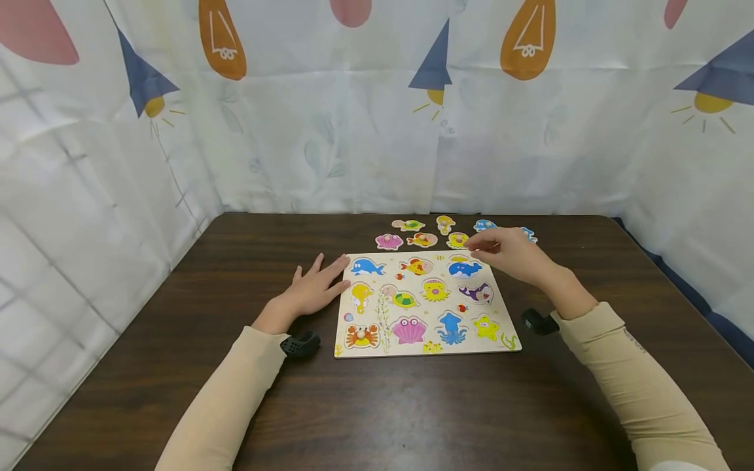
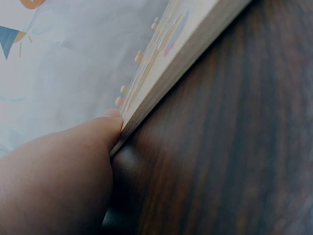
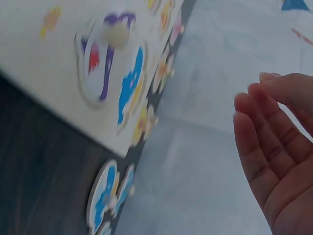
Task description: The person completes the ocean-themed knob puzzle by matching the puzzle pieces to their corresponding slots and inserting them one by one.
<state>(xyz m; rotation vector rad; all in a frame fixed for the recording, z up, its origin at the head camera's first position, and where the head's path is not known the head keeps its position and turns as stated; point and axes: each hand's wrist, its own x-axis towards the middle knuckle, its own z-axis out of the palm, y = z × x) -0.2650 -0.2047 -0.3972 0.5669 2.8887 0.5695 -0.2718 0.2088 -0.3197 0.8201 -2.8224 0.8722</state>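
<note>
A wooden sea-animal puzzle board (image 1: 432,333) lies on the table. My left hand (image 1: 312,288) touches its left edge with fingers spread; the left wrist view shows the thumb (image 2: 93,134) against that edge. Above the board's far right corner hovers my right hand (image 1: 512,255), its fingers loosely bent and thumb near the index finger. In the right wrist view nothing shows between those fingers (image 3: 249,142). Nearest to it are a yellow octopus piece (image 1: 457,241) and blue pieces (image 1: 484,225), one partly hidden behind the hand. A knobbed crab piece (image 1: 362,335) and purple shark piece (image 1: 476,294) sit in the board.
Beyond the board lie loose pieces: a turtle (image 1: 409,226), a seahorse (image 1: 445,224), a pink shell (image 1: 389,242) and a fish (image 1: 422,240). Another blue piece (image 1: 529,235) is right of them. A patterned curtain (image 1: 377,150) hangs behind the dark table (image 1: 377,412).
</note>
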